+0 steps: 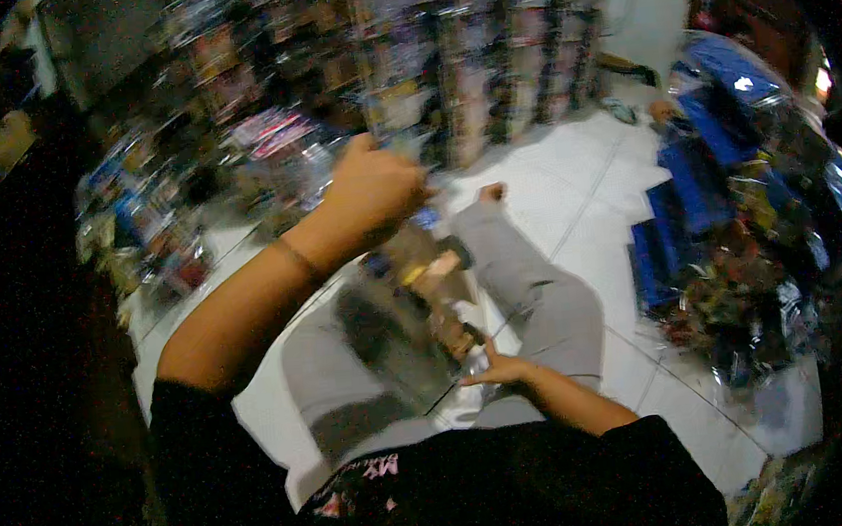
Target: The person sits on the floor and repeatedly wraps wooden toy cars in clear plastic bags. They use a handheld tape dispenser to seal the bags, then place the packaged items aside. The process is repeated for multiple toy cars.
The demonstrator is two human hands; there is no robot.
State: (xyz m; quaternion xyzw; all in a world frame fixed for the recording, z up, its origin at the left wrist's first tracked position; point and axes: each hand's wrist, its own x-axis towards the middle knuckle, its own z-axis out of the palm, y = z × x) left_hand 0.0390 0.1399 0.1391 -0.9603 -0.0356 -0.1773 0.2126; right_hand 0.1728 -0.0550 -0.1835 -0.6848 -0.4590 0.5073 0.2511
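Note:
My left hand (375, 192) is raised in front of me with its fingers curled into a fist. Motion blur hides what is in it. Below it, between my legs, is a long packet (438, 282) in brown, yellow and pale tones that looks wrapped in clear plastic. At the packet's near end, my right hand (502, 368) has its thumb and fingers around a pale, shiny part. A dark grey, see-through-looking sheet (392, 336) lies over my left thigh beside the packet; its kind is unclear.
Tall stacks of plastic-wrapped packets (463, 59) line the far side. More packets (152, 221) are piled at the left. On the right stands a heap of blue and multicoloured packets (737, 215). White floor tiles (584, 179) surround my grey-trousered legs (556, 321).

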